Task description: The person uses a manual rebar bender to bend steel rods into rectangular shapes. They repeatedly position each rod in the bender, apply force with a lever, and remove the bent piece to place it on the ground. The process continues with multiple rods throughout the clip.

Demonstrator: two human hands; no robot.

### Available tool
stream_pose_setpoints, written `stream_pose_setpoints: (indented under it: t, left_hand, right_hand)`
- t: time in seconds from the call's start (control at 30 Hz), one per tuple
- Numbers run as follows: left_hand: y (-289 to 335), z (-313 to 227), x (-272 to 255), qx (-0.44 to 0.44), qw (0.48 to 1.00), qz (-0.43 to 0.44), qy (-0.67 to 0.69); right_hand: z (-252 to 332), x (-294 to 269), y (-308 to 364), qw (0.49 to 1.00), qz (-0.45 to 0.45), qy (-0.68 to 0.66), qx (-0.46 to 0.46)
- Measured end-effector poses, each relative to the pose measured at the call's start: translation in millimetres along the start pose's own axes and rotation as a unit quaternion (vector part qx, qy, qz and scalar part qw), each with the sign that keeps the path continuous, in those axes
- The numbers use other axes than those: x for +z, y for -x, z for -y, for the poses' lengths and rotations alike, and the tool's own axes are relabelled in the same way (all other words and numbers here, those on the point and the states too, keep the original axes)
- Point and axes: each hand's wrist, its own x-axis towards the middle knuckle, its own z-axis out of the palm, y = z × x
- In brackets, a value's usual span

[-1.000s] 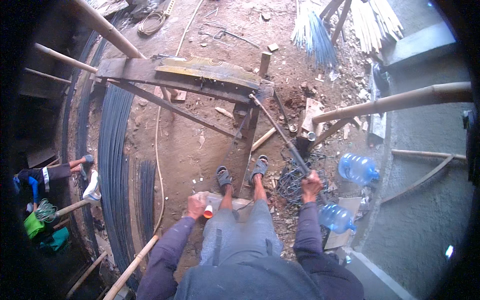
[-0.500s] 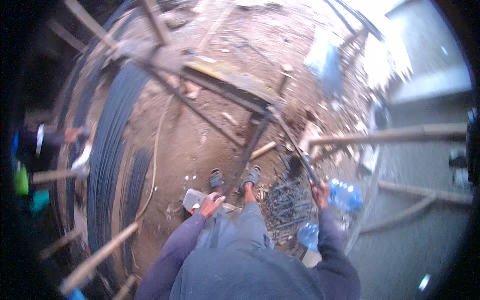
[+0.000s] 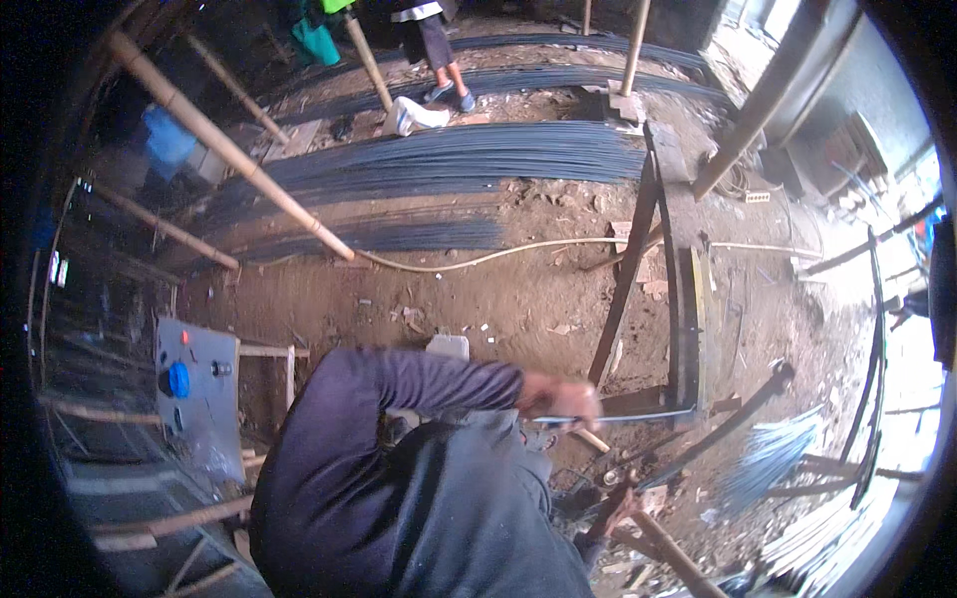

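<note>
My left hand, slightly blurred, is closed at one end of a thin steel rod. The rod lies across the near end of a narrow raised bench made of dark metal and timber. Lower and to the right, my right hand is curled around the near end of a dark bar; its fingers are partly hidden. Below the hands, a short pale stick shows beside my foot.
Long bundles of dark steel rods lie across the far ground. Bamboo props slant through the left side. A pale hose crosses the dirt. Another person's legs stand far back. A grey board is at left.
The view has swung left. My left hand has moved from near my knee to the bench end and now holds a thin rod. My right hand stays on the dark bar.
</note>
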Motion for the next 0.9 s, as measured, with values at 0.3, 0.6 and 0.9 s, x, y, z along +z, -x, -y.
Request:
stream_pose_setpoints:
  t: [0.3, 0.6, 0.9]
  left_hand:
    - [-64, -119, 42, 0.348, 0.929, 0.123, 0.009]
    - [63, -99, 73, 0.313, 0.919, -0.183, -0.154]
    - [-65, -27, 123, 0.387, 0.859, -0.307, -0.136]
  right_hand:
    - [1, -76, -101, 0.987, 0.121, -0.044, -0.093]
    - [-36, -107, -160, 0.939, 0.212, -0.247, 0.108]
    - [178, -135, -143, 0.936, 0.189, -0.297, 0.012]
